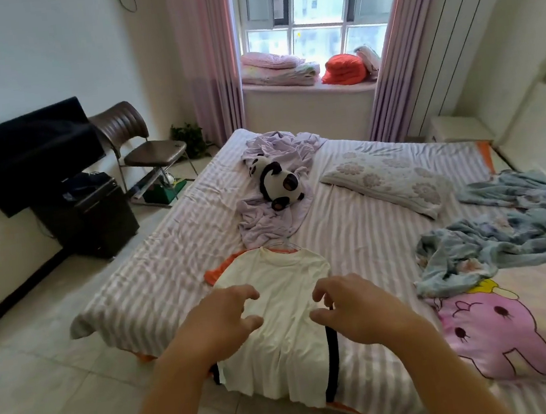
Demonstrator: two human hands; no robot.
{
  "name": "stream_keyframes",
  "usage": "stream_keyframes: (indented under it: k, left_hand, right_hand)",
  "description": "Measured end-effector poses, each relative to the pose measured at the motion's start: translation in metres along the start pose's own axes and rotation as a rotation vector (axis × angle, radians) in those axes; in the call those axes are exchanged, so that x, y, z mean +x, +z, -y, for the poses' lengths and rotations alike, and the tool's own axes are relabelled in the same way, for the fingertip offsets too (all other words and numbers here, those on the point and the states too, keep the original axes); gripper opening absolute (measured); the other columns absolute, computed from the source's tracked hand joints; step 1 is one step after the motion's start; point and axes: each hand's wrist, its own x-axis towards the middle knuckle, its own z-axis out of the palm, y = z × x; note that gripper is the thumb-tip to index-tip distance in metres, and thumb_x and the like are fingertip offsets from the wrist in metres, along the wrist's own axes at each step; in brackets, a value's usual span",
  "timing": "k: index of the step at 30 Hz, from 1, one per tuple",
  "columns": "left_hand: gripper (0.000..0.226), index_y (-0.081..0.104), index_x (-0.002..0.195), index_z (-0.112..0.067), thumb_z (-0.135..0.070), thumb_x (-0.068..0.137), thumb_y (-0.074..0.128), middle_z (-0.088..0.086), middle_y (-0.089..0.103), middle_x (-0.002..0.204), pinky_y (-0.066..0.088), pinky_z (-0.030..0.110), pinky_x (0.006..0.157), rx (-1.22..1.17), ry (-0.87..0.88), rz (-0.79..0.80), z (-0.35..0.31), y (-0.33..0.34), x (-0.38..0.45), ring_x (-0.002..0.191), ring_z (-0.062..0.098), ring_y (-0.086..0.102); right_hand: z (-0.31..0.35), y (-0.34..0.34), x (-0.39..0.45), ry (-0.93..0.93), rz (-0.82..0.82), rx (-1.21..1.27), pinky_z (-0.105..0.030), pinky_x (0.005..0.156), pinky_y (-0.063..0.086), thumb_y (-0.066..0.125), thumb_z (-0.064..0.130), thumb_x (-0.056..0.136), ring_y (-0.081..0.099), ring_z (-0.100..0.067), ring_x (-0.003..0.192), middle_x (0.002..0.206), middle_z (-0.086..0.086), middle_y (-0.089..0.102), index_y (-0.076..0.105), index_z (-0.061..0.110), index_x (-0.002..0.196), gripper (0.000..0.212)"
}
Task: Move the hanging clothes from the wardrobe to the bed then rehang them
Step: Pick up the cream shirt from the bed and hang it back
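white shirt (279,321) laid flat on the bed (154,254), both hands spread open above it.
the left hand (221,321) and right hand (354,308) hovered, fingers curled, gripping nothing. the shirt lay at the bed's near edge over an orange garment (214,274); beyond it a toy panda (277,182), a pillow (391,179) and a blue blanket (505,231).

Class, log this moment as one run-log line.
stage: clothes on bed | white shirt: flat on bed, hanger at collar | left hand: open above shirt | right hand: open above shirt
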Motion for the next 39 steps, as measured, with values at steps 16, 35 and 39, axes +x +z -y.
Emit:
stream_keyframes:
  k: [16, 35, 39]
  left_hand:
    - [0.044, 0.049, 0.135, -0.034, -0.042, 0.093, 0.059, -0.008, 0.063, 0.118, 0.047, 0.028, 0.092, 0.109, 0.04, 0.077, 0.077, -0.059, 0.24, 0.109, 0.008, 0.058]
    - [0.043, 0.05, 0.136, -0.025, -0.037, 0.095, 0.054, -0.007, 0.057, 0.135, 0.041, 0.028, 0.098, 0.077, -0.029, -0.002, 0.082, 0.009, 0.482, 0.124, 0.014, 0.052]
    - [0.048, 0.046, 0.141, -0.021, -0.035, 0.096, 0.055, -0.004, 0.054, 0.139, 0.04, 0.028, 0.101, 0.018, -0.071, 0.069, 0.102, 0.033, 0.54, 0.127, 0.015, 0.05]
  right_hand:
    - [0.012, -0.028, 0.225, 0.131, -0.088, 0.022, -0.027, 0.093, 0.045, 0.051, 0.047, 0.096, 0.055, -0.01, 0.116, 0.128, 0.009, 0.058, 0.053, 0.028, 0.133, 0.042]
    - [-0.125, -0.025, 0.445, 0.126, -0.125, 0.043, -0.026, 0.089, 0.047, 0.048, 0.039, 0.099, 0.056, -0.01, 0.111, 0.121, 0.011, 0.06, 0.054, 0.026, 0.125, 0.03]
    - [-0.153, -0.004, 0.493, 0.177, -0.102, 0.037, -0.026, 0.084, 0.047, 0.048, 0.038, 0.099, 0.056, -0.012, 0.106, 0.117, 0.01, 0.06, 0.055, 0.025, 0.122, 0.027]
